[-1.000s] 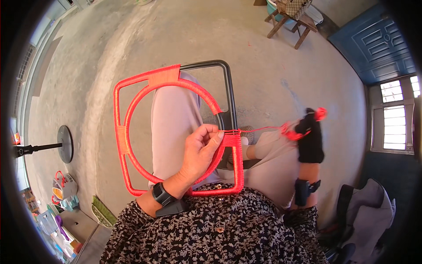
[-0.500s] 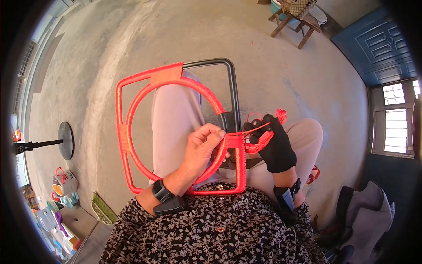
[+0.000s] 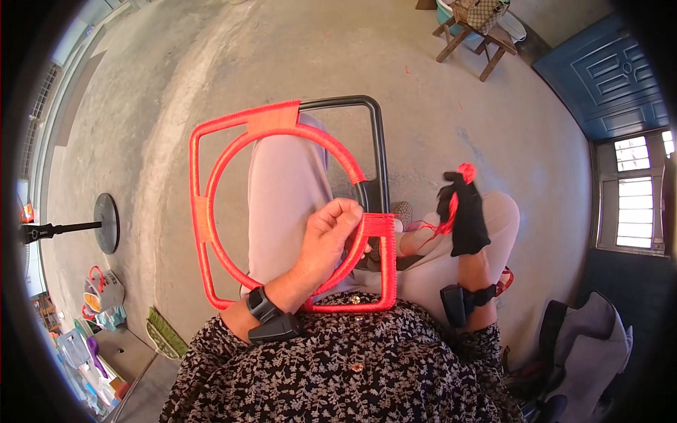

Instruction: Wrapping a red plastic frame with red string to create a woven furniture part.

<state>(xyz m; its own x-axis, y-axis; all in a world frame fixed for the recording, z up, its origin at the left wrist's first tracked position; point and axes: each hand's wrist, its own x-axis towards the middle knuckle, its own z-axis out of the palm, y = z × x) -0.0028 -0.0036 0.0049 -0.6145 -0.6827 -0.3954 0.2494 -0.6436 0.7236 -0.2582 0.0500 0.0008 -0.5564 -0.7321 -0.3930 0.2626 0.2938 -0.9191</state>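
Observation:
A square metal frame [image 3: 383, 154] with a ring inside it rests over my lap. Red cord [image 3: 275, 118] is wound tightly round most of the frame and ring; the upper right corner and a short stretch of the ring show bare black metal. My left hand [image 3: 333, 229] pinches the ring at the edge of the red winding on the right side. Off to the right of the frame, my right hand [image 3: 465, 215], in a black glove, is closed round a bundle of red cord [image 3: 451, 211]. Loops of it stick out above the fingers.
A wooden stool [image 3: 479, 35] with a checked bag stands at the far right. Beyond my right side are a blue door [image 3: 606, 77] and grey boots [image 3: 585, 345]. A black round-based stand [image 3: 106, 224], a bucket [image 3: 104, 290] and a green brush [image 3: 166, 331] are at left.
My right hand has moved away from the frame, to the right, with the cord bundle in it. My left hand keeps its pinch on the ring; the frame has shifted slightly right.

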